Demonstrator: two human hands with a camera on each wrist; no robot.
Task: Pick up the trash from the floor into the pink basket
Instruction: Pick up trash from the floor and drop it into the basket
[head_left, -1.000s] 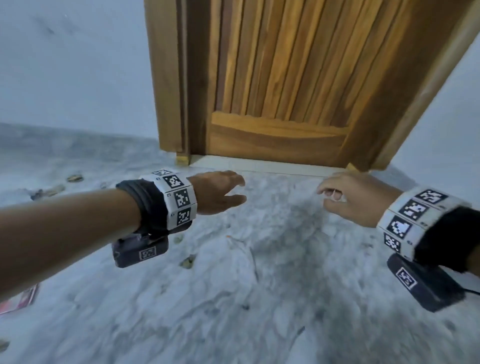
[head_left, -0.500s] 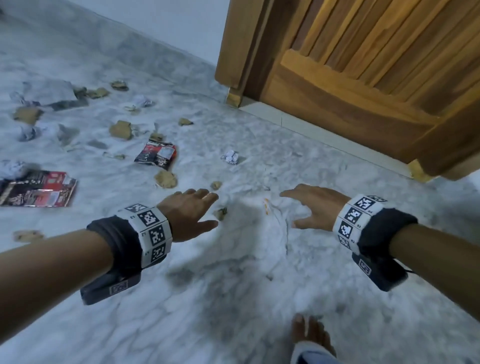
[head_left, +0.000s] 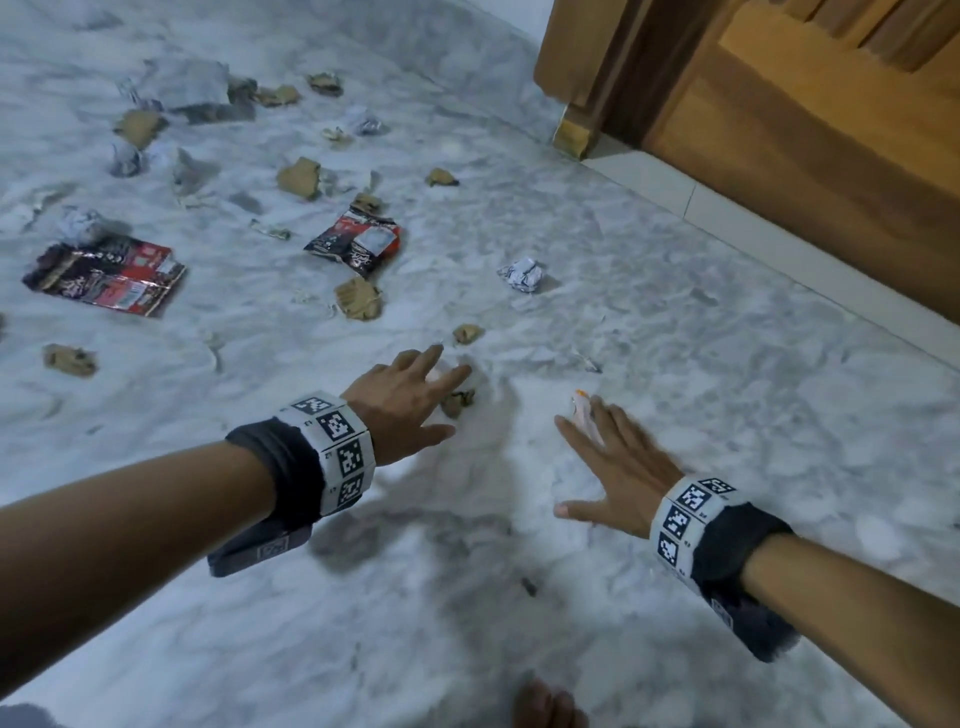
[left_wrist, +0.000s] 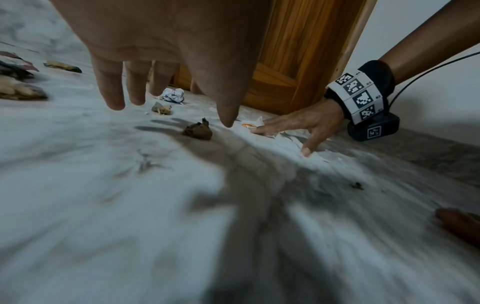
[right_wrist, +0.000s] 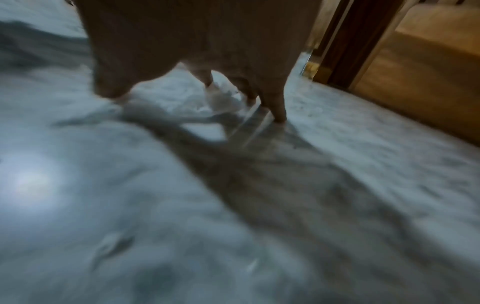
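Trash lies scattered over the grey marble floor (head_left: 701, 338). My left hand (head_left: 448, 401) hovers with its fingers spread just above a small crumpled brown scrap (head_left: 458, 404), which the left wrist view shows under the thumb tip (left_wrist: 198, 131). My right hand (head_left: 567, 462) lies flat and low, its straight fingers touching a small white wrapper with an orange end (head_left: 582, 410). That wrapper also shows in the left wrist view (left_wrist: 250, 124) and, blurred, in the right wrist view (right_wrist: 221, 100). Neither hand grips anything. The pink basket is out of view.
A wooden door (head_left: 805, 130) stands at the upper right. Further left lie two red-black packets (head_left: 106, 278) (head_left: 358, 244), a crumpled paper ball (head_left: 522, 274), several cardboard scraps (head_left: 358, 299) and grey paper. My bare foot (head_left: 545, 706) is at the bottom edge.
The view swung from the door down to the littered floor. Both hands dropped towards the floor, and the right hand uncurled and came to rest on the white wrapper.
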